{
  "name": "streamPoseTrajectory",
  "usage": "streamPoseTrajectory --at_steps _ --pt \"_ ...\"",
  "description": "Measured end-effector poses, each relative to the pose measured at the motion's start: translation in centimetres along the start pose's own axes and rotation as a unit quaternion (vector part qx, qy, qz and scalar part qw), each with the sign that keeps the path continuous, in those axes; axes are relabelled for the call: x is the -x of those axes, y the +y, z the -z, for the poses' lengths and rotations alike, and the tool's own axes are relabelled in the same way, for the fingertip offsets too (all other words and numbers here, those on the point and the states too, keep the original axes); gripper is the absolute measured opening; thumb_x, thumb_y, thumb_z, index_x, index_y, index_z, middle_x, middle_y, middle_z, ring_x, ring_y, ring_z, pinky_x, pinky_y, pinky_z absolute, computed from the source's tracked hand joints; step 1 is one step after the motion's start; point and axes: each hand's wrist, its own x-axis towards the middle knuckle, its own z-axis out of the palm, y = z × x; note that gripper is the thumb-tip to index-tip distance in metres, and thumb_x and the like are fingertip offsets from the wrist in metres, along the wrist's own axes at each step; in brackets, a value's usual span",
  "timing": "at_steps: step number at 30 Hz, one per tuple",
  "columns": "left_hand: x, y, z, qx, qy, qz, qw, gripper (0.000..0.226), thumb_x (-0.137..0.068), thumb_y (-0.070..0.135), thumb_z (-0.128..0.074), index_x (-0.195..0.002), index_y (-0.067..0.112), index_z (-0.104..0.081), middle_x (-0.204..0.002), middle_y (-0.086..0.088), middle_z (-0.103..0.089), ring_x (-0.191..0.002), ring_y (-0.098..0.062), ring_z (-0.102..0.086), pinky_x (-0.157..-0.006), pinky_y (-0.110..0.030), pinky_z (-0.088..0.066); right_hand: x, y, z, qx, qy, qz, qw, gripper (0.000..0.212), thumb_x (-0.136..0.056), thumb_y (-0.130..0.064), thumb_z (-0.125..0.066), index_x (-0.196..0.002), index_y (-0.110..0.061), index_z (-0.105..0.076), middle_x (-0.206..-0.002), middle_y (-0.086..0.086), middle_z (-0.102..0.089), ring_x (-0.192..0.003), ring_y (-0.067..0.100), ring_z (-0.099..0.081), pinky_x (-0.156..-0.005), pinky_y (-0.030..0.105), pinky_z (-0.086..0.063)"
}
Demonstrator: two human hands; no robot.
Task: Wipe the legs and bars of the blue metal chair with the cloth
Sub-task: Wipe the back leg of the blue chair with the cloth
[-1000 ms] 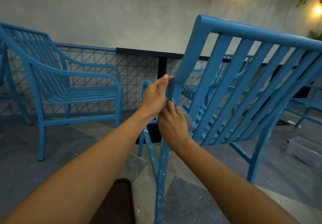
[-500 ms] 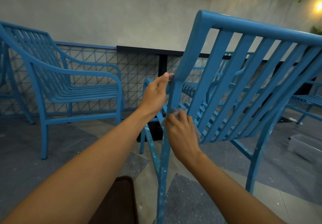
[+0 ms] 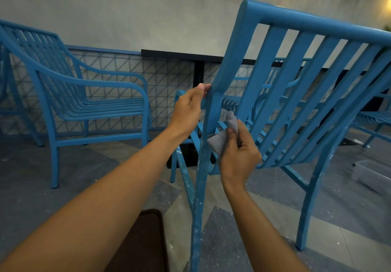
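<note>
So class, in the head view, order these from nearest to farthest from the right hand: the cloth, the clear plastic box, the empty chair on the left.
1. cloth: held in the right hand.
2. clear plastic box: floor, right.
3. empty chair: far left.

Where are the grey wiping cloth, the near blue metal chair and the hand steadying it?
Grey wiping cloth (image 3: 224, 136): head view, on its bunched middle beside the thumb.
Near blue metal chair (image 3: 317, 25): head view, on the top rail of its backrest.
Left hand (image 3: 187, 110): head view, on the back of the hand.
</note>
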Motion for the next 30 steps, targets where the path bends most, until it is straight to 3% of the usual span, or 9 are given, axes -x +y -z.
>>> streamPoseTrajectory --at_steps 4,8,14,18,22,26,30 --pt "0.0 0.0 -0.1 0.002 0.0 -0.002 1.0 0.041 -0.1 0.035 -0.028 -0.124 0.016 -0.056 -0.12 0.007 -0.058 -0.117 -0.007 -0.052 -0.101 -0.021 -0.037 0.7 0.6 -0.5 0.004 0.014 0.026 1.0 0.028 -0.089 -0.015 -0.06 -0.116 -0.007 -0.065 -0.112 0.003 -0.067 -0.103 0.008 -0.061 -0.091 0.024 -0.05" --pt "0.1 -0.2 0.0 -0.002 -0.002 -0.004 1.0 0.04 -0.1 0.035 -0.029 -0.124 0.017 -0.056 -0.122 0.006 -0.059 -0.118 -0.007 -0.052 -0.097 -0.018 -0.037 1.0 0.7 -1.7 0.008 -0.029 0.037 0.999 0.027 -0.091 -0.015 -0.057 -0.116 -0.01 -0.065 -0.109 0.0 -0.067 -0.1 0.008 -0.061 -0.089 0.021 -0.049" --pt "0.4 -1.0 0.3 -0.011 -0.009 0.002 1.0 0.043 -0.1 0.037 -0.03 -0.127 0.015 -0.055 -0.128 0.003 -0.058 -0.122 -0.007 -0.05 -0.099 -0.018 -0.037 0.7 1.4 -3.1 0.009 -0.057 -0.004 0.998 0.028 -0.092 -0.014 -0.055 -0.119 -0.015 -0.062 -0.106 -0.001 -0.069 -0.094 0.007 -0.063 -0.087 0.019 -0.05" --pt "1.0 -1.2 0.5 -0.017 -0.015 0.008 1.0 0.042 -0.1 0.034 -0.03 -0.128 0.014 -0.054 -0.129 0.003 -0.057 -0.122 -0.006 -0.049 -0.095 -0.012 -0.036 0.7 2.4 -3.2 0.032 -0.072 -0.026 0.997 0.022 -0.092 -0.014 -0.054 -0.109 -0.012 -0.067 -0.087 -0.002 -0.067 -0.074 0.005 -0.059 -0.069 0.017 -0.048" --pt "1.6 -1.3 0.8 -0.024 -0.017 0.011 1.0 0.043 -0.1 0.036 -0.03 -0.129 0.016 -0.053 -0.132 0.004 -0.055 -0.125 -0.006 -0.047 -0.102 -0.019 -0.035 1.5 3.7 -2.8 0.069 -0.086 -0.053 0.993 0.017 -0.093 -0.014 -0.053 -0.086 -0.005 -0.066 -0.066 -0.009 -0.055 -0.058 -0.003 -0.047 -0.055 0.005 -0.035" --pt "2.2 -1.4 0.8 -0.022 -0.011 0.019 1.0 0.041 -0.1 0.035 -0.03 -0.128 0.016 -0.054 -0.131 0.005 -0.056 -0.124 -0.005 -0.048 -0.104 -0.021 -0.035 3.0 4.9 -2.2 0.096 -0.108 -0.059 0.988 0.015 -0.093 -0.012 -0.053 -0.09 -0.006 -0.067 -0.072 -0.006 -0.058 -0.061 -0.005 -0.049 -0.057 0.009 -0.037" --pt "2.7 -1.9 0.6 -0.021 -0.017 0.025 0.999 0.04 -0.1 0.036 -0.031 -0.126 0.017 -0.056 -0.129 0.005 -0.057 -0.123 -0.006 -0.049 -0.104 -0.022 -0.036 4.2 6.1 -1.3 0.128 -0.135 -0.066 0.98 0.017 -0.093 -0.015 -0.053 -0.095 -0.006 -0.067 -0.078 -0.002 -0.062 -0.067 0.007 -0.055 -0.06 0.013 -0.039"
